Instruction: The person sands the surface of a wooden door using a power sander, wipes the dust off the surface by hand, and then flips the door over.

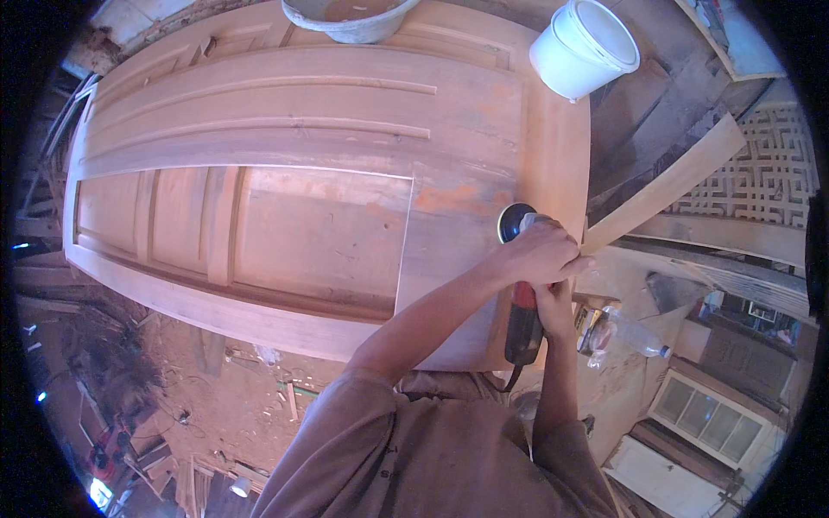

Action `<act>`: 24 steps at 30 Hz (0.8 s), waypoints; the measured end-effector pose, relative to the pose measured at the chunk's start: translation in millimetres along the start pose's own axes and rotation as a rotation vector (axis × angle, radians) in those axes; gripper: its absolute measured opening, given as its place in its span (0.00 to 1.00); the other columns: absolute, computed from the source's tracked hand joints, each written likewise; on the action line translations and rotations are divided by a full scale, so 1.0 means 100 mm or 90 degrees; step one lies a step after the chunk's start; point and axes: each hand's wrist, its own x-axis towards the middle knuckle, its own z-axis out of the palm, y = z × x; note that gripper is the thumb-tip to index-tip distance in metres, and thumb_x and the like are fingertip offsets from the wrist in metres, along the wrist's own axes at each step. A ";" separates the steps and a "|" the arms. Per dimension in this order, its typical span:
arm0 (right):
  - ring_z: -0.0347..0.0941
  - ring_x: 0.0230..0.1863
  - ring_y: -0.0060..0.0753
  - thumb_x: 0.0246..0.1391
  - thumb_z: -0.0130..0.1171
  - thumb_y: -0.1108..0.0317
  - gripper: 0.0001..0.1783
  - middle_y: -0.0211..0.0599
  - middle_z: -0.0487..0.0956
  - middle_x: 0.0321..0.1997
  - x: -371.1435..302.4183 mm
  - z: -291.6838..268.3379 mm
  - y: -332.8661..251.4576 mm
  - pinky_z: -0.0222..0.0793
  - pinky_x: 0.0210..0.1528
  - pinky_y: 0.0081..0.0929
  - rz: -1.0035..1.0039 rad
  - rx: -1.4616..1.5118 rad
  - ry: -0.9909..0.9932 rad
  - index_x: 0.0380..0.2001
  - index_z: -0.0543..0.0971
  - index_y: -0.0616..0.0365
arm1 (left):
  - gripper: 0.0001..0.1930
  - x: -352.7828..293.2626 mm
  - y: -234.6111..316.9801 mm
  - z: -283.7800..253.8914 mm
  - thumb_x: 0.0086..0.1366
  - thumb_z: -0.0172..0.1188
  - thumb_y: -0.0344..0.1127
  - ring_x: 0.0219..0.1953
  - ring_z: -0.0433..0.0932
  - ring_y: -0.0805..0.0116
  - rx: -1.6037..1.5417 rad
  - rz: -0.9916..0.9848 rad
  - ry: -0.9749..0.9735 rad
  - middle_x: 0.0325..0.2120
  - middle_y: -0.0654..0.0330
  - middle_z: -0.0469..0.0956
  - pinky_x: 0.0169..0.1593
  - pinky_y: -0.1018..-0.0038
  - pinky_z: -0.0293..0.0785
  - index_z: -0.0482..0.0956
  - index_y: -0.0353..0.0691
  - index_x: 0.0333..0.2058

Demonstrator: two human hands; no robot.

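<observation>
An angle grinder (522, 328) with a red and black body and a round sanding disc (513, 224) is in both my hands. My left hand (540, 250) is closed over its head end, just behind the disc. Lower down, my right hand (554, 302) wraps the body, its fingers partly hidden. The disc sits tilted at the surface of a wooden door (458, 285), near its right end; whether it touches cannot be made out. Orange-brown patches mark the wood left of the disc. A dark cord runs from the tool toward my body.
On the far side stand a grey basin (354, 30) and a white lidded bucket (580, 52). A loose plank (669, 183) slants off to the right, near a carved lattice panel (751, 164). A plastic bottle (639, 335) lies right of my arms. Wood scraps litter the floor (250, 397).
</observation>
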 end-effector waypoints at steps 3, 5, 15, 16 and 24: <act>0.70 0.55 0.30 0.55 0.65 0.61 0.34 0.41 0.72 0.56 -0.02 0.03 0.05 0.67 0.56 0.29 0.013 0.010 -0.004 0.59 0.64 0.68 | 0.31 -0.05 0.00 -0.03 0.69 0.45 0.55 0.29 0.79 0.43 -0.011 -0.022 -0.015 0.21 0.44 0.79 0.41 0.52 0.72 0.83 0.35 0.21; 0.69 0.55 0.30 0.56 0.64 0.62 0.34 0.41 0.71 0.57 -0.01 0.10 0.00 0.67 0.56 0.29 0.026 0.024 -0.029 0.59 0.64 0.68 | 0.31 -0.10 -0.05 -0.04 0.69 0.45 0.55 0.29 0.79 0.42 -0.027 -0.038 0.000 0.21 0.45 0.79 0.42 0.52 0.73 0.83 0.34 0.21; 0.75 0.44 0.25 0.56 0.63 0.64 0.20 0.36 0.79 0.42 0.36 0.76 -0.18 0.73 0.45 0.27 -0.075 -0.074 -0.151 0.46 0.74 0.67 | 0.28 -0.52 -0.21 -0.90 0.69 0.47 0.48 0.29 0.78 0.44 -0.011 -0.108 0.082 0.19 0.45 0.77 0.42 0.55 0.73 0.78 0.33 0.17; 0.75 0.43 0.25 0.56 0.63 0.64 0.20 0.36 0.79 0.41 0.37 0.85 -0.22 0.73 0.45 0.27 -0.086 -0.089 -0.160 0.46 0.74 0.67 | 0.26 -0.60 -0.26 -0.96 0.69 0.49 0.46 0.27 0.77 0.45 -0.012 -0.091 0.105 0.18 0.47 0.75 0.38 0.56 0.72 0.77 0.34 0.17; 0.76 0.44 0.27 0.55 0.63 0.63 0.22 0.39 0.79 0.44 0.26 0.60 -0.29 0.73 0.47 0.29 -0.024 -0.093 -0.143 0.47 0.74 0.70 | 0.25 -0.45 -0.24 -0.70 0.67 0.50 0.46 0.27 0.79 0.47 -0.021 -0.061 0.089 0.18 0.48 0.77 0.39 0.57 0.75 0.78 0.35 0.17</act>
